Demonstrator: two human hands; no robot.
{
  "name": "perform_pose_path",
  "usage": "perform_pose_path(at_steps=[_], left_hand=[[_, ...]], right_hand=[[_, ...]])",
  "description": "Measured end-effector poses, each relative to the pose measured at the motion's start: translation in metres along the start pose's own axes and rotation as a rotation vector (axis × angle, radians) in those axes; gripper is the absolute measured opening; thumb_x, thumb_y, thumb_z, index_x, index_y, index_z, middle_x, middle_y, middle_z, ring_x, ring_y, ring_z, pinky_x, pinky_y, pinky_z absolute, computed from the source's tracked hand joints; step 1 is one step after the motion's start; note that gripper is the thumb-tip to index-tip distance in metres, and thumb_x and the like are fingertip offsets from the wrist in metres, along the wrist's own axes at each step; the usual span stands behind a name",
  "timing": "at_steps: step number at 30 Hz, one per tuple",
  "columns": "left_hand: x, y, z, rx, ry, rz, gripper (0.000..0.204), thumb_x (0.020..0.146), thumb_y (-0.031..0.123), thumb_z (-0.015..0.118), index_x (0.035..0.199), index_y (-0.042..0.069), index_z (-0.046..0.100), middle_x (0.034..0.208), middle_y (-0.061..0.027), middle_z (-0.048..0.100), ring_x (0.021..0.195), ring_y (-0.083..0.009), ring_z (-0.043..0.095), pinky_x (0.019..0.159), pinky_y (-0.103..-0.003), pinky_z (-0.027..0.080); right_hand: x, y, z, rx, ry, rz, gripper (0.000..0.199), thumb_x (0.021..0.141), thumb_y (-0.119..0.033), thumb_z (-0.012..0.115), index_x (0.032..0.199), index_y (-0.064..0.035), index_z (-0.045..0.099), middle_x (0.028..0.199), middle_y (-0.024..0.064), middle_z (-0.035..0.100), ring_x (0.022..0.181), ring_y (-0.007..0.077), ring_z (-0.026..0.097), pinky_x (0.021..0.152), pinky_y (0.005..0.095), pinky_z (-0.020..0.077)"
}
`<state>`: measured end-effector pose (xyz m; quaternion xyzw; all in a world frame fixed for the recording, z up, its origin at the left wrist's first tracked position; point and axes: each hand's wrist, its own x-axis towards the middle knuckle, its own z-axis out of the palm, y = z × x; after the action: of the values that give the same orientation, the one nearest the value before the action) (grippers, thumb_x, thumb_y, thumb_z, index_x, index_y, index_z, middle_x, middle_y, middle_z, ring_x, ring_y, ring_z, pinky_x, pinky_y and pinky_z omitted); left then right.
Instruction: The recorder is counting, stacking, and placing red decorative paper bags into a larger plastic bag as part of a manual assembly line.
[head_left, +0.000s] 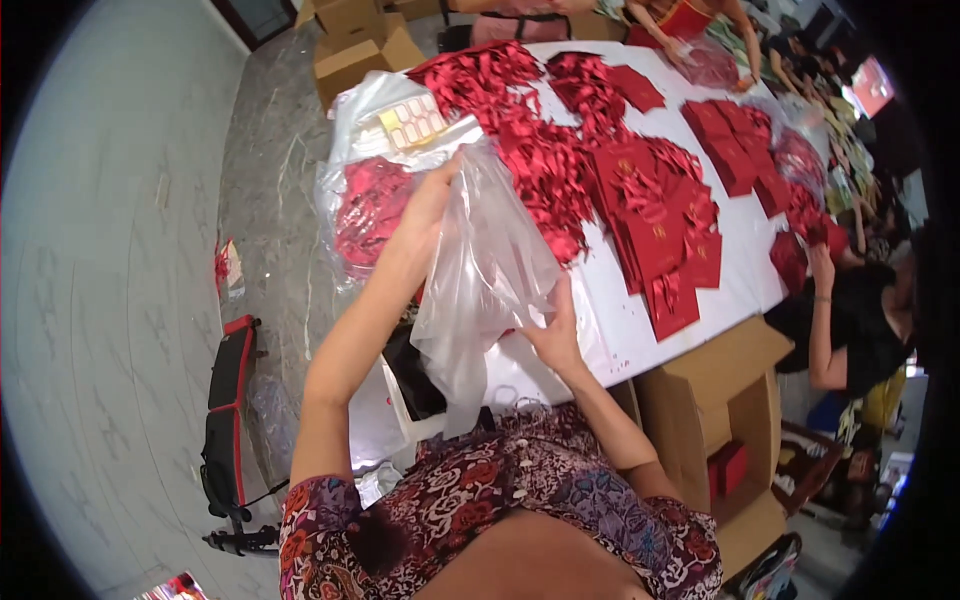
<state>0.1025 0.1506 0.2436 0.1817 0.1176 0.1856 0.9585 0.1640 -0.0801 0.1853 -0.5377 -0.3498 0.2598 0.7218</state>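
A large clear plastic bag (485,260) hangs stretched between my hands over the near left part of the table. My left hand (438,188) is closed on its upper end, with the arm reaching far forward. Lower down and to the right, my right hand (556,332) grips the bag's side edge between thumb and fingers. Just beyond my left hand lies a sheet of labels (412,122) on silvery plastic packaging. Beside my left forearm rests a clear bag filled with red pieces (370,215). Whether anything is inside the stretched bag is hard to tell.
Red ribbon bundles (545,165) and stacked red paper bags (640,225) cover much of the white table (615,345). An open cardboard box (715,400) stands at the right. Other people work at the far and right sides. A black-and-red folded frame (230,400) stands left.
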Motion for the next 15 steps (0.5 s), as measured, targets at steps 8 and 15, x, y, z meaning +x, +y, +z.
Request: perform_pose_path(at_steps=[8, 15], left_hand=[[-0.020, -0.131, -0.029, 0.008, 0.142, -0.182, 0.018, 0.093, 0.013, 0.048, 0.090, 0.004, 0.063, 0.083, -0.0092, 0.066, 0.077, -0.0207, 0.065, 0.074, -0.035, 0.056], [-0.052, -0.181, -0.063, 1.125, 0.448, 0.582, 0.038, 0.091, 0.020, 0.062, 0.123, 0.003, 0.052, 0.115, -0.0087, 0.056, 0.104, -0.0179, 0.053, 0.090, -0.033, 0.043]], right_hand=[[-0.013, 0.019, -0.088, -0.032, 0.121, 0.068, 0.021, 0.091, 0.002, 0.044, 0.107, 0.0021, 0.057, 0.095, 0.0010, 0.059, 0.088, 0.0076, 0.053, 0.079, 0.0217, 0.0434], [0.000, 0.048, -0.142, -0.130, 0.166, 0.115, 0.010, 0.093, -0.010, 0.053, 0.090, -0.0024, 0.059, 0.078, -0.0035, 0.057, 0.070, 0.0030, 0.049, 0.061, 0.0203, 0.0400]])
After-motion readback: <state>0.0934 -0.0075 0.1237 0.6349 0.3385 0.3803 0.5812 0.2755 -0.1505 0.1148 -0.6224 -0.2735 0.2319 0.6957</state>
